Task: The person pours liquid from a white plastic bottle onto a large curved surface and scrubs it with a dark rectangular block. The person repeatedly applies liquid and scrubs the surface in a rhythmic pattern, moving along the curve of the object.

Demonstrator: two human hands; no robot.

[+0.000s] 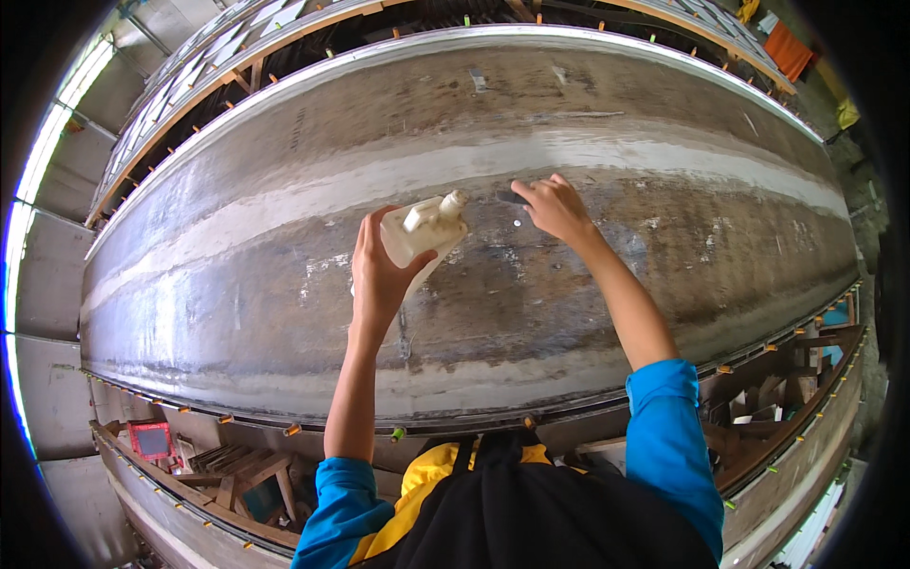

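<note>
My left hand [379, 275] is wrapped round the body of a translucent white plastic jug [431, 226], which it holds tilted above the long worn tabletop [588, 275]. The jug's neck points up and to the right. To the right of the jug, my right hand [557, 209] pinches a small dark flat piece [512, 197] that looks like a scraper blade; its exact kind is hard to make out. A small white round spot [517, 224] shows on the surface just below that piece. Whether the jug holds liquid cannot be seen.
A pale smooth band [313, 194] runs along the brown, scuffed tabletop. Small orange and green pegs [398, 434] line its edges. Below the near edge lie wooden offcuts and a red-framed piece [150, 440]. A similar long table [227, 71] stands beyond; an orange cloth [789, 51] hangs far right.
</note>
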